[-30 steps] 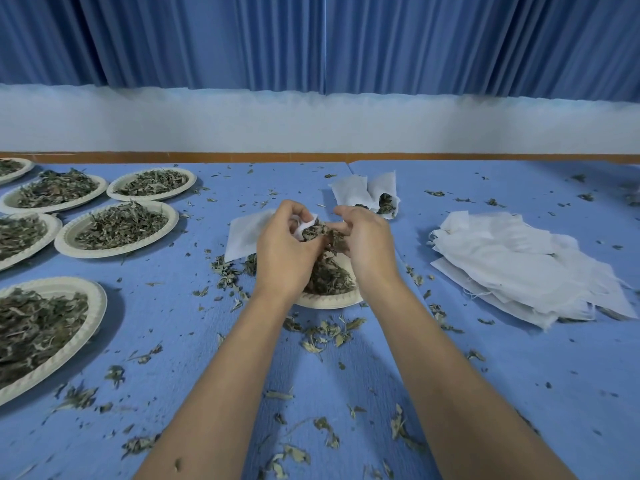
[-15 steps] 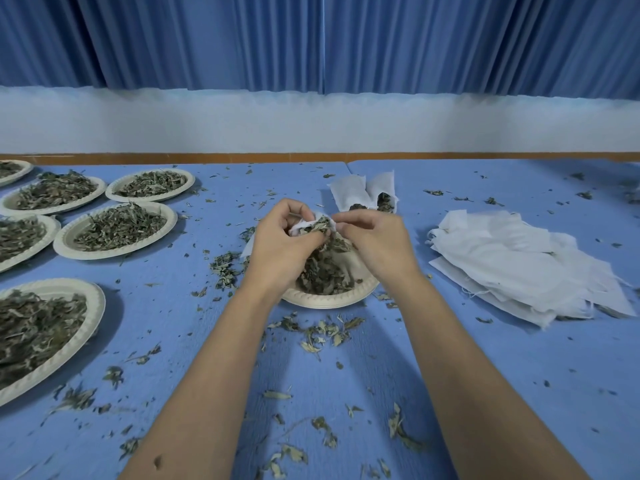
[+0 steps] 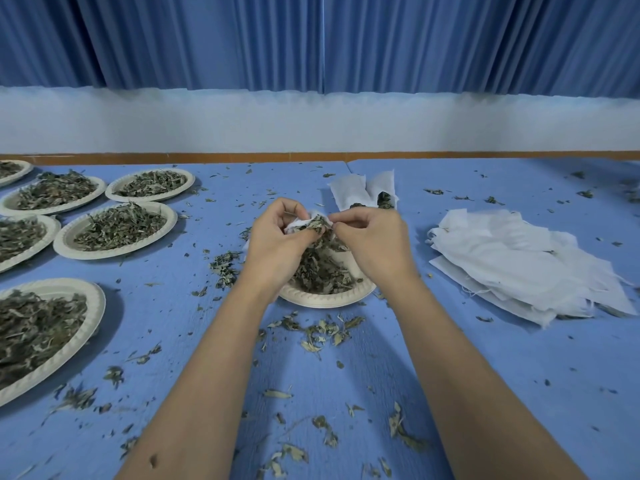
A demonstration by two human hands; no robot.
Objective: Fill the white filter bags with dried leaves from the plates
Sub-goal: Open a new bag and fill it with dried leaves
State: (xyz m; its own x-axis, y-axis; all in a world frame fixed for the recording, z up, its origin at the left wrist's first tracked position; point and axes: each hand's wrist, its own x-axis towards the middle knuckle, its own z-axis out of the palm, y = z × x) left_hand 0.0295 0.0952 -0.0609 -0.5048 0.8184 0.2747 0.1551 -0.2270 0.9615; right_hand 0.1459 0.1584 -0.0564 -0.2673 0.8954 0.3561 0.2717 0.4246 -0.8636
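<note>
Leaves [image 3: 318, 271] piled on a paper plate [image 3: 322, 301] in the middle of a blue table [image 3: 519, 375]. Holds a small white bag [image 3: 299, 222] just above that plate with the left hand [image 3: 273, 247], fingers curled round the bag. Pinches the bag's edge with the right hand [image 3: 377, 247], thumb and fingertips pressed together. Green bits sticking out of the bag's mouth, right between both hands. At 12 o'clock from the plate, two filled bags [image 3: 349, 190] lying side by side. At 3 o'clock, a heap of flat bags [image 3: 519, 268], well apart from the plate. At 9 and 10 o'clock, more plates [image 3: 114, 254] full of leaves. At 6 o'clock, loose crumbs [image 3: 322, 332] spread between the arms.
</note>
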